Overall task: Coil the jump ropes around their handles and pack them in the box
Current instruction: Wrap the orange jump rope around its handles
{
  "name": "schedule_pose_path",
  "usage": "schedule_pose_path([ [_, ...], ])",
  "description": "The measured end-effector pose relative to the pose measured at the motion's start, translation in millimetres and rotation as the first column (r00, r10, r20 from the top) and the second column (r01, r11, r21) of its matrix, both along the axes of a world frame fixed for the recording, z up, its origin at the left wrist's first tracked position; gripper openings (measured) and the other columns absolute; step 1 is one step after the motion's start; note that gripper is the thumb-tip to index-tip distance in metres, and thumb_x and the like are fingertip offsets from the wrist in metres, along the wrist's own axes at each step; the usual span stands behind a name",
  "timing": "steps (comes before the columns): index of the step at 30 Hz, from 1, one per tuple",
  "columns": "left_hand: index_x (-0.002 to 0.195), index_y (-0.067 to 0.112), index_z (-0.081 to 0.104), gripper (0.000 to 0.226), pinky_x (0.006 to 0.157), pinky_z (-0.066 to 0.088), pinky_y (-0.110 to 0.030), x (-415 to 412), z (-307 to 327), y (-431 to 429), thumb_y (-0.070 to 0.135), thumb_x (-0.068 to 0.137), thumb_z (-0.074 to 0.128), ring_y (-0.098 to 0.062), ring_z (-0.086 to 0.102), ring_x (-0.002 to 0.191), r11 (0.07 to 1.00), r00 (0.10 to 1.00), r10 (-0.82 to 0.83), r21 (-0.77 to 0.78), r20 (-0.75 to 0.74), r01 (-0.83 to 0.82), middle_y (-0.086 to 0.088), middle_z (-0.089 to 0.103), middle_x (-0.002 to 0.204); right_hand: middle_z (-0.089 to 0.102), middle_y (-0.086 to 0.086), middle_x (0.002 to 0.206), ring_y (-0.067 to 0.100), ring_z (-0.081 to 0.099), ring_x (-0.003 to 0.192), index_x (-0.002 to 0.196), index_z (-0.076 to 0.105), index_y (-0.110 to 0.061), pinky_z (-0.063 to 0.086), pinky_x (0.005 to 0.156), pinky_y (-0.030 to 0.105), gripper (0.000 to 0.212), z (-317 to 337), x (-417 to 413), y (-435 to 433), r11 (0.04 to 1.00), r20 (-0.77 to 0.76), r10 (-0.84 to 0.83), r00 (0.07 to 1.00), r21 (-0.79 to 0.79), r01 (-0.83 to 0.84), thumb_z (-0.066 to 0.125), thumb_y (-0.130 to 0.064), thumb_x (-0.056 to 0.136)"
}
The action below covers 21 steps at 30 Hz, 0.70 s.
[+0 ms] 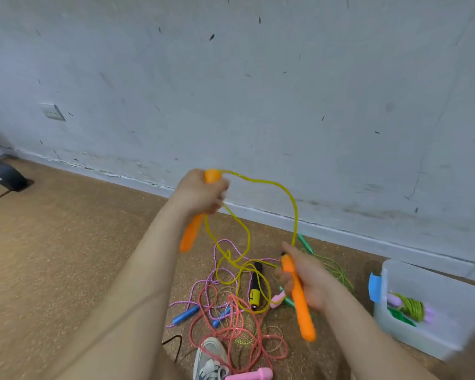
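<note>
My left hand (199,194) grips one orange handle (191,234) of a jump rope, held up in front of the wall. My right hand (305,281) grips the other orange handle (299,303), lower and to the right. The yellow rope (283,193) loops between the two handles and hangs down to the floor. A translucent plastic box (422,281) with a blue latch stands on the floor at the right, holding a coiled green rope with pale purple handles (410,307).
A tangled pile lies on the brown floor below my hands: a pink rope (239,333), a purple braided rope with blue handles (185,315), a black and yellow handle (255,289) and green handles (305,242). A shoe (210,357) and pink handle (250,375) are near the bottom edge.
</note>
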<state>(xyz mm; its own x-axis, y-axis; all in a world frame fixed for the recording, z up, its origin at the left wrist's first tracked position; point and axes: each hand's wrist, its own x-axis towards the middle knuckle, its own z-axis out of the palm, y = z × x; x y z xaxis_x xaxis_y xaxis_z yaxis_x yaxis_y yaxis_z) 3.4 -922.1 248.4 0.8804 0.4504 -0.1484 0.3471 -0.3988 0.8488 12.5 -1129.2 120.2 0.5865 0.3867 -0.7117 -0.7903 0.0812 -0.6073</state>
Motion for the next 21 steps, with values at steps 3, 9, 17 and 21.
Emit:
schedule_pose_path([
  [3, 0.067, 0.010, 0.055, 0.025, 0.050, 0.041, -0.021, -8.1, -13.6, 18.7, 0.029, 0.084, 0.054, -0.020, 0.057, 0.045, 0.800, 0.890, 0.021, 0.541, -0.456, 0.258, -0.008, 0.068, 0.056, 0.036, 0.007, 0.061, 0.013, 0.035, 0.036, 0.076, 0.041, -0.011, 0.033, 0.033, 0.018, 0.025, 7.2, 16.9, -14.4, 0.998, -0.084, -0.004, 0.996, 0.059, 0.009, 0.056, -0.024, 0.091],
  [9, 0.085, 0.013, 0.053, 0.027, 0.045, 0.039, -0.021, 4.3, -9.7, -30.2, 0.039, 0.093, 0.056, -0.016, 0.048, 0.044, 0.929, 1.000, -0.014, -0.371, -0.003, 0.012, -0.009, 0.060, 0.059, 0.061, 0.020, 0.089, 0.022, 0.064, 0.080, 0.104, 0.054, 0.013, 0.055, 0.064, 0.023, 0.018, 66.4, 28.2, 1.9, 0.987, 0.376, -0.010, 0.927, 0.150, -0.050, 0.043, 0.016, 0.089],
  [17, 0.092, 0.005, 0.066, 0.039, 0.056, 0.046, -0.028, 16.5, -7.1, -79.6, 0.042, 0.095, 0.052, -0.020, 0.059, 0.059, 0.791, 0.978, 0.142, -0.612, 0.151, -0.020, -0.022, 0.066, 0.080, 0.071, 0.011, 0.085, 0.019, 0.068, 0.067, 0.106, 0.068, -0.007, 0.059, 0.063, 0.029, 0.016, 120.4, 21.6, 22.0, 0.993, 0.695, -0.089, 0.713, 0.118, 0.009, 0.058, -0.007, 0.094],
  [21, 0.074, 0.013, 0.060, 0.028, 0.046, 0.044, -0.025, 18.3, -5.4, -90.9, 0.037, 0.087, 0.066, -0.017, 0.051, 0.050, 0.769, 0.977, 0.122, -0.639, 0.177, 0.019, 0.001, 0.053, 0.058, 0.056, 0.010, 0.065, 0.026, 0.065, 0.054, 0.105, 0.065, -0.023, 0.059, 0.055, 0.045, 0.015, 117.0, 22.7, 18.8, 0.998, 0.739, 0.033, 0.673, -0.056, 0.012, 0.053, -0.026, 0.099],
])
